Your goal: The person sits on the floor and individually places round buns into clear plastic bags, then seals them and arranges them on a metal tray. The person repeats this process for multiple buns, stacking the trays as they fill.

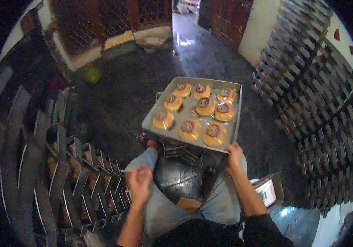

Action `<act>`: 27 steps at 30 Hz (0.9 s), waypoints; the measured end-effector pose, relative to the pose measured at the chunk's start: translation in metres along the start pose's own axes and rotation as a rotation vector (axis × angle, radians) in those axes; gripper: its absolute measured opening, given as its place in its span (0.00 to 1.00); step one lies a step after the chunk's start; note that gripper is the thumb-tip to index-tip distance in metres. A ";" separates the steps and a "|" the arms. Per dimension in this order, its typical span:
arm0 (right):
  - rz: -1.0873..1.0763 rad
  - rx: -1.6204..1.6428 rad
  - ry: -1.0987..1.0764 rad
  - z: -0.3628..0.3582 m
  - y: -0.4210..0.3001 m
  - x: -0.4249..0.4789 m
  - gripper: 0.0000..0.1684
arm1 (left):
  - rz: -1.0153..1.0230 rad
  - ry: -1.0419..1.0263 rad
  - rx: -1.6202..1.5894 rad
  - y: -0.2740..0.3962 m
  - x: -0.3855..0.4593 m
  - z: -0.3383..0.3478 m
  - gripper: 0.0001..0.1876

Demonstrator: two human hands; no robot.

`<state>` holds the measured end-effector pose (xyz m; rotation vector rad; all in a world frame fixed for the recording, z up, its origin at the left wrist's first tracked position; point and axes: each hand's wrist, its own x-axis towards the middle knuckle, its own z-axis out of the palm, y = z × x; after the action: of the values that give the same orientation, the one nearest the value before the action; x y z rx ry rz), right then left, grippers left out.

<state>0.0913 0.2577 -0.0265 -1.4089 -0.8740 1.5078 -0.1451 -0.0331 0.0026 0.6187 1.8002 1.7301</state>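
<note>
A shallow metal baking tray (pixel 188 111) lies before me, slightly turned. Several round golden buns (pixel 205 106) in clear wrappers rest on it, each with a dark printed mark on top. My right hand (pixel 235 157) grips the tray's near right corner. Raised over my left thigh, my left hand (pixel 141 179) is apart from the tray, and it is blurred, its fingers partly curled; nothing can be made out in it. Beneath the tray, parts of a metal stack (pixel 181 152) show.
Stacked metal trays (pixel 80 173) holding baked goods stand close on my left. More tall tray stacks (pixel 312 108) line the right. Beside my right thigh is an open box (pixel 278 188) with printed sheets. A green object (pixel 92 74) lies on the dark floor near the wall.
</note>
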 end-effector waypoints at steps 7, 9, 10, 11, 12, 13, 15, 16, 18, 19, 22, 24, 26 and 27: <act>-0.169 0.182 -0.399 -0.112 -0.193 -0.085 0.09 | 0.160 -0.266 -0.268 0.173 -0.039 -0.031 0.39; -0.448 0.151 -0.478 -0.155 -0.247 -0.069 0.13 | 0.475 -0.304 -0.217 0.247 -0.084 -0.008 0.39; -0.415 0.205 -0.526 -0.137 -0.283 -0.113 0.23 | 0.570 -0.343 -0.218 0.278 -0.095 0.004 0.40; -0.475 0.194 -0.561 -0.134 -0.306 -0.115 0.23 | 0.668 -0.388 -0.216 0.314 -0.110 0.007 0.41; -0.554 0.188 -0.590 -0.128 -0.320 -0.109 0.24 | 0.694 -0.379 -0.147 0.336 -0.123 -0.002 0.41; -0.641 0.169 -0.645 -0.106 -0.345 -0.101 0.26 | 0.715 -0.345 -0.093 0.368 -0.132 -0.010 0.41; -0.859 0.158 -0.710 -0.069 -0.395 -0.093 0.29 | 0.834 -0.341 -0.176 0.416 -0.146 -0.035 0.31; -0.999 0.146 -0.728 -0.054 -0.427 -0.096 0.31 | 0.910 -0.354 -0.221 0.442 -0.154 -0.048 0.26; -1.281 0.117 -0.710 -0.032 -0.486 -0.103 0.35 | 0.948 -0.304 -0.176 0.504 -0.167 -0.065 0.23; -1.443 0.061 -0.670 -0.013 -0.495 -0.083 0.37 | 0.911 -0.228 -0.085 0.544 -0.174 -0.072 0.28; -1.992 -0.208 -0.048 0.028 -0.533 -0.127 0.39 | 1.125 0.051 0.337 0.570 -0.207 -0.078 0.39; -2.061 -0.207 -0.061 0.078 -0.560 -0.171 0.36 | 0.949 -0.376 0.395 0.653 -0.256 -0.108 0.42; -1.766 0.036 -0.726 0.107 -0.595 -0.232 0.31 | 1.010 -0.272 0.243 0.691 -0.235 -0.137 0.45; -1.284 0.406 -1.317 0.138 -0.589 -0.270 0.29 | 1.117 0.194 0.216 0.703 -0.266 -0.126 0.48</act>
<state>0.0252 0.2378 0.6327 0.6774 -1.6011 1.2084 -0.0712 -0.2629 0.7251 1.8592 1.9128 2.3056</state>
